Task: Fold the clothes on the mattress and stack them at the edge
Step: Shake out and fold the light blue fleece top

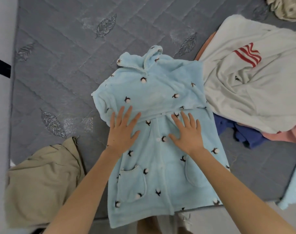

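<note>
Since both hands, left hand and right hand, lie flat and gripping nothing on the fleece robe, it looks soft, floppy, light; grab its hem corners nearest the mattress edge.

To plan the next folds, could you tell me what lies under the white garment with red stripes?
A dark blue garment and a pink garment stick out from under the white garment. How far they reach, or whether more lies beneath, is covered.
</note>
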`<control>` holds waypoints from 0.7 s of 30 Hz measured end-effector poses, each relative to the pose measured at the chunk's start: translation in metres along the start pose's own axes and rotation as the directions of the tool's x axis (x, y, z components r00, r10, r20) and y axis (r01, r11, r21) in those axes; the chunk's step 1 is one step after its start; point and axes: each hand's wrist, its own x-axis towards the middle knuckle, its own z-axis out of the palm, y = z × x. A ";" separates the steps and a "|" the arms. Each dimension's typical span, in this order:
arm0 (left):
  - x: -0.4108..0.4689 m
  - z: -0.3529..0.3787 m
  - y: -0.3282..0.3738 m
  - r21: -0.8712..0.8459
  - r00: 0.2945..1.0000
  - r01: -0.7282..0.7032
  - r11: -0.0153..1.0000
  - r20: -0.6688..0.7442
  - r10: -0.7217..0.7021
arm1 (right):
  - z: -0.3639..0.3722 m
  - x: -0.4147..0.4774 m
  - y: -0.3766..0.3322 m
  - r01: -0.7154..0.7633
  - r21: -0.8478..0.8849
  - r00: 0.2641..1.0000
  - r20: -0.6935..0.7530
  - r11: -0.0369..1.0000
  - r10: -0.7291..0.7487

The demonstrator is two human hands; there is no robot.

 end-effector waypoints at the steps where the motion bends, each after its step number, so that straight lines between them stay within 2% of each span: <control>1: -0.013 0.003 0.011 0.001 1.000 -0.001 1.000 0.019 0.001 | 0.005 -0.011 0.003 -0.004 0.005 1.000 0.003 1.000 0.004; 4: -0.061 0.017 0.040 -0.020 0.994 0.066 0.998 0.093 -0.064 | 0.027 -0.049 0.020 -0.038 0.031 0.999 0.033 0.999 0.037; 6: -0.097 0.032 0.055 -0.024 0.976 0.168 0.985 0.143 -0.163 | 0.044 -0.075 0.038 -0.102 0.066 0.992 0.075 0.993 0.097; 10: -0.161 0.056 0.078 0.112 0.868 0.338 0.934 0.347 -0.356 | 0.071 -0.129 0.076 -0.191 0.059 0.963 0.204 0.980 0.175; 12: -0.185 0.062 0.085 0.124 0.807 0.448 0.885 0.371 -0.460 | 0.081 -0.151 0.095 -0.205 0.066 0.956 0.227 0.977 0.185; 14: -0.203 0.064 0.091 0.064 0.745 0.571 0.818 0.379 -0.549 | 0.086 -0.168 0.112 -0.217 0.085 0.947 0.258 0.972 0.189; 17: -0.227 0.069 0.094 0.040 0.687 0.648 0.761 0.402 -0.606 | 0.092 -0.187 0.129 -0.258 0.090 0.935 0.275 0.962 0.225; 21: -0.247 0.076 0.089 -0.046 0.646 0.705 0.707 0.454 -0.614 | 0.098 -0.197 0.139 -0.300 0.061 0.928 0.249 0.952 0.276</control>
